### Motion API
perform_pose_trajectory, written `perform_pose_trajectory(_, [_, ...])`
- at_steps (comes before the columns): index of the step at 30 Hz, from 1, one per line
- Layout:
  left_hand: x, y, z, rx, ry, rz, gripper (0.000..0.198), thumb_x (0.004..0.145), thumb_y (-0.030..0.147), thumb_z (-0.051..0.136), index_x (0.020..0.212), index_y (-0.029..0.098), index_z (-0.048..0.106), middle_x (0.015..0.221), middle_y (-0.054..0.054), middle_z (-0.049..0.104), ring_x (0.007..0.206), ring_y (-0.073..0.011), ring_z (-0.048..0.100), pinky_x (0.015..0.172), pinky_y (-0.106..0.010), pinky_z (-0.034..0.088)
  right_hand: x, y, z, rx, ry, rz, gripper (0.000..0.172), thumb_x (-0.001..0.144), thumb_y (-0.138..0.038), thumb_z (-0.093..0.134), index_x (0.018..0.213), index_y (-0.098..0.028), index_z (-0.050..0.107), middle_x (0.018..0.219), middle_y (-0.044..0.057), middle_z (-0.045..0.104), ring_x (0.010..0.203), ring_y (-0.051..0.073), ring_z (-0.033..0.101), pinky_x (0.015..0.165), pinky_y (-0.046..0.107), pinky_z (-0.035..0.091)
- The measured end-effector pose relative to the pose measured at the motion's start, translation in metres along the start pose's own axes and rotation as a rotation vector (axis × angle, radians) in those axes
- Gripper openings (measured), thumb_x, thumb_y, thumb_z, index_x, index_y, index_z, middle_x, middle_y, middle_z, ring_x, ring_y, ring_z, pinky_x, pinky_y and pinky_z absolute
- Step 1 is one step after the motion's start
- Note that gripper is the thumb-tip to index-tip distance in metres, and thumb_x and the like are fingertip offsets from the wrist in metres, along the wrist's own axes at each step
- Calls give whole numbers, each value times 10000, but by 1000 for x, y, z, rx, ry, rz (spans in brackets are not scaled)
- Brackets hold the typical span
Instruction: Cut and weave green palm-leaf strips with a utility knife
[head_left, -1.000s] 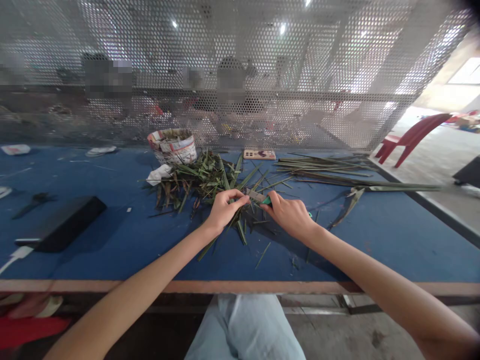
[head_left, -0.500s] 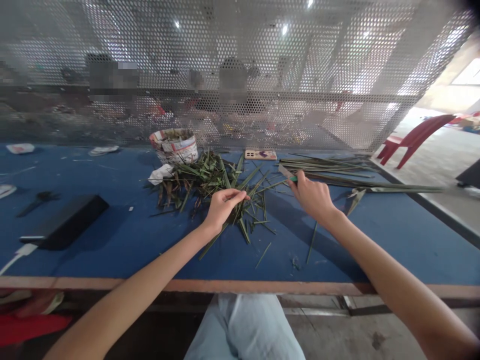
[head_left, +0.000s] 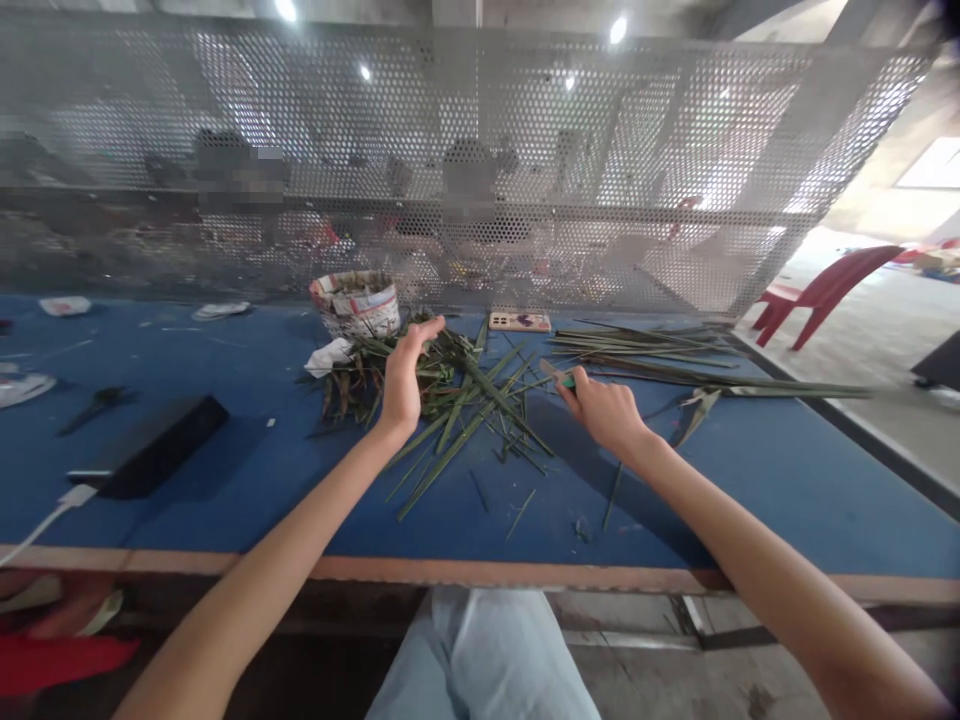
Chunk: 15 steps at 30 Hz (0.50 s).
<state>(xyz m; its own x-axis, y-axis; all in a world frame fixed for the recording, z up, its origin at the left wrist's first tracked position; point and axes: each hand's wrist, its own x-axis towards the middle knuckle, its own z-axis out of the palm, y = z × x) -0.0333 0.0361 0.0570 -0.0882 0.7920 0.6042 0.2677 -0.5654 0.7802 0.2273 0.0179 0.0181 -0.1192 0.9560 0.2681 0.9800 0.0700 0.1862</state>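
Observation:
My left hand [head_left: 405, 375] is over the left part of a heap of green leaf strips [head_left: 480, 400], fingers stretched out and palm turned to the right, with nothing held. To the right of the heap, my right hand [head_left: 604, 405] is closed round the green handle of a small knife [head_left: 553, 374], its blade pointing up and left. Long leaf strips [head_left: 645, 345] lie beyond the right hand. Behind the heap stands a paper-covered basket [head_left: 360, 305], with a crumpled white tissue [head_left: 328, 357] in front of it.
A phone [head_left: 519, 321] lies near the perforated metal screen [head_left: 525, 130]. At the left are a black box [head_left: 150, 445] with a white cable and some white items [head_left: 66, 306]. A red chair [head_left: 832, 290] stands past the table's right end.
My left hand has opened from a pinch and moved left and up. Longer strips now lie across the front of the heap. The right hand still holds the knife, slightly further left.

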Motion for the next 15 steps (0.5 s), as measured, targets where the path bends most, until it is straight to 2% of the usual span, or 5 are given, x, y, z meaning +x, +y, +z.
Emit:
perform_pose_trajectory(7, [51, 15, -27, 312, 67, 313, 621, 834, 658, 429, 1213, 190, 580, 1379, -42, 507, 1350, -231, 331, 1131, -381, 169, 0, -4, 1, 5, -49, -37, 405, 991, -449, 269, 1115, -119, 467, 857, 149, 703, 798, 268, 698, 577, 267, 386])
perform_pose_trajectory(9, [57, 3, -33, 463, 35, 310, 556, 809, 587, 528, 1169, 170, 607, 1353, -50, 528, 1384, -246, 259, 1143, -396, 112, 1, -3, 4, 8, -40, -52, 385, 986, -443, 302, 1116, -121, 468, 899, 155, 697, 817, 264, 696, 584, 261, 392])
perform_pose_trajectory(11, [54, -15, -34, 588, -13, 319, 377, 765, 475, 607, 984, 179, 687, 1280, -97, 581, 1360, -301, 295, 1149, -453, 89, 1, -2, 7, 1, -39, -53, 357, 982, -419, 336, 1137, -123, 461, 943, 161, 687, 834, 256, 693, 589, 256, 398])
perform_pose_trajectory(13, [46, -32, -31, 745, -94, 355, 210, 766, 339, 595, 812, 167, 706, 1239, -137, 596, 1326, -342, 336, 1125, -520, 126, 1, 0, 10, -13, -46, -59, 339, 976, -387, 369, 1185, -129, 442, 991, 158, 673, 841, 251, 691, 581, 260, 403])
perform_pose_trajectory(15, [35, -40, -25, 877, -158, 412, 192, 787, 259, 543, 767, 168, 711, 1205, -147, 610, 1296, -336, 377, 1108, -535, 167, 2, 1, 12, -17, -50, -69, 346, 968, -362, 396, 1236, -144, 415, 1050, 147, 652, 843, 247, 687, 567, 269, 409])
